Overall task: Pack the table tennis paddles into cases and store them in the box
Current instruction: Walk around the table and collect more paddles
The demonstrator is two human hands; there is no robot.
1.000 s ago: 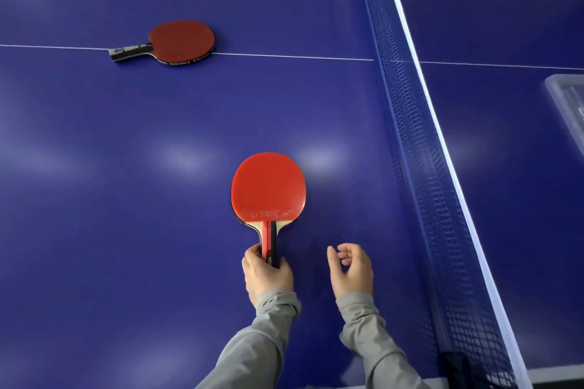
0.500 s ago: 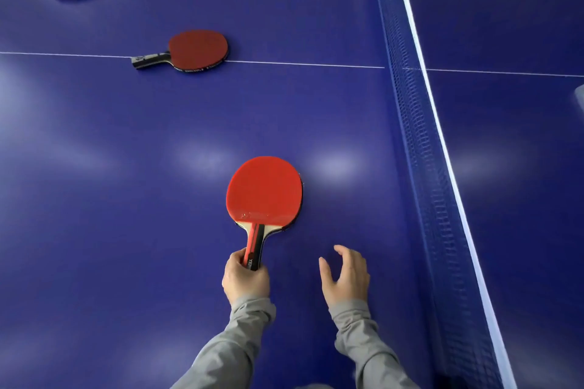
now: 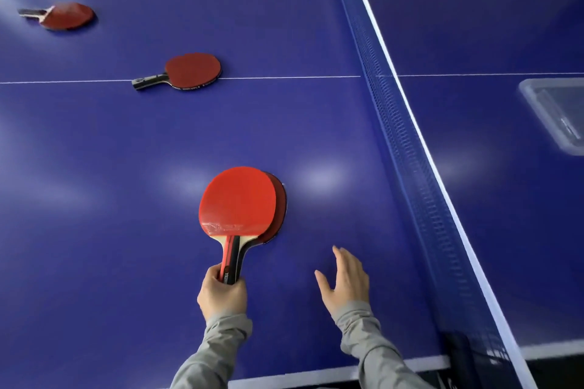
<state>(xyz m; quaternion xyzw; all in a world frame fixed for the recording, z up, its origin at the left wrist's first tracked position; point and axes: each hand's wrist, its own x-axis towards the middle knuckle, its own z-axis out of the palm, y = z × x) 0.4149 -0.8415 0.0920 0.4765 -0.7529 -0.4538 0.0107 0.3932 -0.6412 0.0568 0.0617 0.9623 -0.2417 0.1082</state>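
My left hand (image 3: 221, 292) grips the handle of a bright red paddle (image 3: 237, 200), raised a little at the near middle of the blue table (image 3: 94, 167). A second, darker red paddle (image 3: 280, 208) lies under it, showing at its right edge. My right hand (image 3: 346, 281) hovers open to the right of the handle, fingers spread, holding nothing. A dark red paddle (image 3: 192, 70) lies on the white centre line further away. Another red paddle (image 3: 66, 16) rests at the far left. A clear plastic box (image 3: 559, 114) sits beyond the net on the right. No cases are in view.
The blue net (image 3: 407, 148) with its white top band runs diagonally from the far middle to the near right. The table's near edge (image 3: 316, 376) is just below my sleeves. Clutter stands behind the far edge.
The view has widened and tilted up, bringing the box and far edge into view. My left hand has shifted the bright paddle slightly left, uncovering a second paddle beneath. My right hand's fingers have spread.
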